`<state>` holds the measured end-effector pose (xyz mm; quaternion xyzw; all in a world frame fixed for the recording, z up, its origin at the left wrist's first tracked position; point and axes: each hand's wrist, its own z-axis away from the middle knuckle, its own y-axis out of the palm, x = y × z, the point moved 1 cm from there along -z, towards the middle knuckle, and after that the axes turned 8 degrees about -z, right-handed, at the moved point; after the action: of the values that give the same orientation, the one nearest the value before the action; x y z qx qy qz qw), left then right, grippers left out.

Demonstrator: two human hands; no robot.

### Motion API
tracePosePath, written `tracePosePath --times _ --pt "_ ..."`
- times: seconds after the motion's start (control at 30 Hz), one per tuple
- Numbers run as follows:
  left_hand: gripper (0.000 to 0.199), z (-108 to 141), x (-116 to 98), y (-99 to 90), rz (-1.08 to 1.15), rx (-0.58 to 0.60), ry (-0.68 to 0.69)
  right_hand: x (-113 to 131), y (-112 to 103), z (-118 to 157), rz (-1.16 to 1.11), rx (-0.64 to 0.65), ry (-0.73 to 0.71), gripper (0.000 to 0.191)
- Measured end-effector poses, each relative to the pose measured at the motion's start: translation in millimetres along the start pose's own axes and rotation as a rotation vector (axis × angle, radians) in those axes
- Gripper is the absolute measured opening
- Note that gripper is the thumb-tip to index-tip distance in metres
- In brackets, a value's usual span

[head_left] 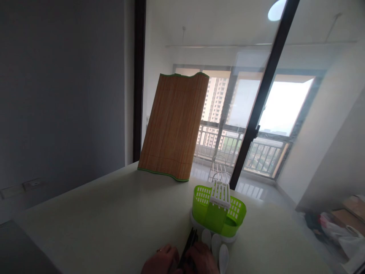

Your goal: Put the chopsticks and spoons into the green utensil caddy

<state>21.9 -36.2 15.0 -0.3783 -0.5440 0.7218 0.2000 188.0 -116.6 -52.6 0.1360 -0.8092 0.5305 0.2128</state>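
Nearest to us are two hands, low down in front of the green basket point(216, 220). The left hand point(163, 259) is to the left of the basket's front, with a ring point(159, 250) on it. Its fingers are bent, and their tips are close to some dark sticks point(188, 245); we can't tell if they grip them. The right hand point(202, 258) is straight in front of the basket. Its fingers are bent at the sticks too, but we can't see well enough to tell if they hold on tight.

The sticks are in a thin bunch between the two hands, in front of the basket and toward its left end, with their tops pointing at it. Three white spoons point(216, 244) are just in front of the basket, beside the right hand, which hides part of them.

The basket has rows of holes and sits in a white tray point(232, 239). A white slotted piece point(220, 195) is across its middle. All of this is on the pale table point(114, 217).

Behind the basket and to its left, a brown mat point(173, 125) with green edges stands up, a bit wavy. A big dark door frame point(256, 114) rises behind the basket. Through the glass, farther behind the basket, we see a tall building point(218, 101) and a railing point(262, 155).
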Motion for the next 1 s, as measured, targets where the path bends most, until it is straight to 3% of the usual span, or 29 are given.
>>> tracePosePath --times 0.27,0.47,0.73,0.9,1.0 --pt "0.024 3.9 -1.3 -2.5 -0.020 -0.029 0.001 12.0 -12.4 1.8 0.033 0.017 -0.007 0.016" --pt "0.038 -8.9 -4.5 -11.4 -0.287 -0.098 -0.185 15.8 -16.9 2.6 0.056 -0.003 -0.012 0.013" --pt "0.040 -23.3 8.9 -33.2 -0.275 -0.103 -0.094 12.4 -12.0 0.9 0.050 0.004 0.034 0.016" --pt "0.030 -22.8 11.3 -62.8 0.101 -0.229 0.092 6.0 -7.5 -0.1 0.066 -0.022 0.007 0.014" --pt "0.026 -24.4 0.8 -71.5 0.485 -0.218 0.119 2.3 -8.2 -2.8 -0.010 -0.020 -0.060 0.035"
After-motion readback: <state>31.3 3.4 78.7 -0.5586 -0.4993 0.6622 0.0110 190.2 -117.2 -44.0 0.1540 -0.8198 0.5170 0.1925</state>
